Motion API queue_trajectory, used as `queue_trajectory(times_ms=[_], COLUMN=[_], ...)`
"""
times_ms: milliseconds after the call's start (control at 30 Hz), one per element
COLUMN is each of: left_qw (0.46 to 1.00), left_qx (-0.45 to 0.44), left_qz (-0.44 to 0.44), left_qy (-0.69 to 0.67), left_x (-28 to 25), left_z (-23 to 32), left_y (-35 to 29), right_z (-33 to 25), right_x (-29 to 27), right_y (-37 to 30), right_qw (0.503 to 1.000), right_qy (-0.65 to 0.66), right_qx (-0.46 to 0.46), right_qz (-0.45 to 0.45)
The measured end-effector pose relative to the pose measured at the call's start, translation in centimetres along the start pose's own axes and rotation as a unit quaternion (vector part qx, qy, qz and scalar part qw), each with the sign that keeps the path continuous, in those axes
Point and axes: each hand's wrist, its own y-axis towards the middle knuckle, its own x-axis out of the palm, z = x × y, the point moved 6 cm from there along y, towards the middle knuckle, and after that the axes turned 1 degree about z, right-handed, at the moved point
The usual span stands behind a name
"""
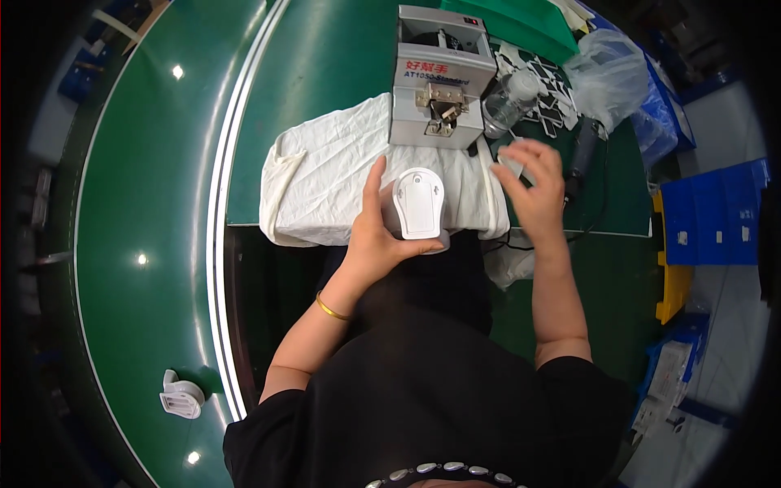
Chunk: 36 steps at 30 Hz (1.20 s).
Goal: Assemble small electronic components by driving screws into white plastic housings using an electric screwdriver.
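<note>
My left hand (376,236) grips a white plastic housing (419,207). Its flat face, arched at one end with a recessed panel and a small hole, is turned up towards me. The thumb lies along the near edge and a finger stretches up the left side. To the right, my right hand (533,187) is raised with fingers curled towards the thumb. Something small and pale seems to be between them, too unclear to name. Under both hands spreads a white cloth (325,175). Just beyond it stands a grey tape-dispensing machine (439,81) with a metal front mechanism.
Right of the machine are a clear plastic bottle (511,102), scattered black-and-white flat pieces (557,110) and a dark hand tool (584,150) with a cable. A green bin (529,28) stands behind. Another white housing (181,397) lies on the green conveyor belt (154,203) at left. Blue bins (716,211) are at right.
</note>
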Motion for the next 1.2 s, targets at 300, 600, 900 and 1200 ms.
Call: queue_trajectory(times_ms=[300,600,900,1200], left_qw=[0.979,0.933,0.876,0.777], left_qx=[-0.058,0.133,-0.064,-0.215], left_qz=[0.068,-0.093,0.37,0.397], left_qy=[-0.181,0.322,0.303,0.439], left_x=[-1.5,-4.6,-26.8,-35.1], left_z=[2.3,8.4,0.4,-5.5], left_y=[0.3,-0.4,4.2,1.7], right_z=[-4.3,-5.7,-2.7,-2.1], right_x=[8.0,8.3,10.5,12.4], right_y=[-7.4,-5.6,-3.6,-4.6], right_qw=[0.816,0.749,0.91,0.924], right_qy=[0.471,0.534,0.382,0.34], right_qx=[0.233,0.24,0.117,0.119], right_qz=[-0.241,-0.31,-0.114,-0.131])
